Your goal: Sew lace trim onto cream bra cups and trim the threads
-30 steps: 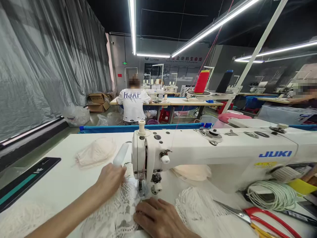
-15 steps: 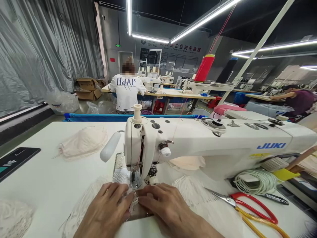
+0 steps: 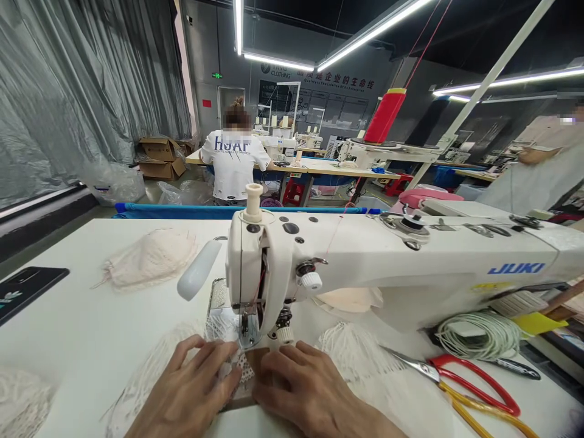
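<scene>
A narrow strip of white lace [image 3: 245, 368] lies just in front of the presser foot [image 3: 249, 328] of a white sewing machine [image 3: 378, 246]. My left hand [image 3: 194, 383] grips the lace from the left, thumb and fingers bent together over it. From the right, my right hand [image 3: 305, 383] closes on the edge of the lace with curled fingers; its fingertips are partly hidden. Brown material [image 3: 259, 360] shows between the hands. White fringe [image 3: 152, 359] spreads out beside my left hand, and more fringe [image 3: 349, 350] lies beyond my right hand.
Red-and-orange-handled scissors [image 3: 433, 371] and a coil of pale cord [image 3: 479, 334] lie to the right. At left are a cream lace piece [image 3: 148, 258], a phone [image 3: 31, 289] and a white-handled tool [image 3: 198, 271]. A person in a white shirt [image 3: 235, 161] sits ahead.
My hands have drawn slightly apart, showing more of the lace and brown material between them. The camera view has shifted a little. A person in pale clothes now appears at the right.
</scene>
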`<state>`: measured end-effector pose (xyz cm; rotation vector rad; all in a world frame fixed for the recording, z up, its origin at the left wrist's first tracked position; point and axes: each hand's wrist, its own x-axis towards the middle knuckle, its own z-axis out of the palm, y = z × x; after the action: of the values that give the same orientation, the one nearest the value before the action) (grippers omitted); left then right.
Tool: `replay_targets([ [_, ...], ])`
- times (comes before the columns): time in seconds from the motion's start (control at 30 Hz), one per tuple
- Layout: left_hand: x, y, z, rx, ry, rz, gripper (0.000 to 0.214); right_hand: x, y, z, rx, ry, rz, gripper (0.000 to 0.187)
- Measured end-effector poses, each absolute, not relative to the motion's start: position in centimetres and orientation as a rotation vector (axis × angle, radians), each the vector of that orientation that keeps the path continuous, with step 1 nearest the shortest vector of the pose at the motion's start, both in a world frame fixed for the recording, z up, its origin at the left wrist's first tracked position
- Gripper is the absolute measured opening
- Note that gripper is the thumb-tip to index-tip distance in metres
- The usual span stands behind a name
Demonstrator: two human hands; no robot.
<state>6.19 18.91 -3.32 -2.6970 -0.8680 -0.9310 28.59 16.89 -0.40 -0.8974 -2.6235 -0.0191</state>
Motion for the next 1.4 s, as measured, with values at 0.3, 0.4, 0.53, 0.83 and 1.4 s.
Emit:
replay_targets([
  [0.3,6.0,19.2,-5.3,-2.623,-0.853,-0.760,0.020,28.4,17.0,-0.5,-0.867,-2.633,-0.051,0.018],
  [0.4,6.1,19.1,-4.9,-2.621,-0.851,-0.765,0.020,28.3,17.1,-0.7,-0.846,-2.629,-0.079,0.016],
  [0.53,6.3,19.3,-4.4,-2.613,-0.816,-0.816,0.032,28.0,17.1,-0.9,-0.820,-2.624,-0.145,0.020],
  [0.83,5.7,21.5,-5.4,-2.708,-0.732,-0.949,0.020,27.6,17.5,-1.5,-0.807,-2.560,-0.183,0.022],
  [1.4,5.2,23.3,-3.9,-2.753,-0.787,-0.701,0.020,26.7,18.3,-2.6,-0.896,-2.425,-0.399,0.012],
])
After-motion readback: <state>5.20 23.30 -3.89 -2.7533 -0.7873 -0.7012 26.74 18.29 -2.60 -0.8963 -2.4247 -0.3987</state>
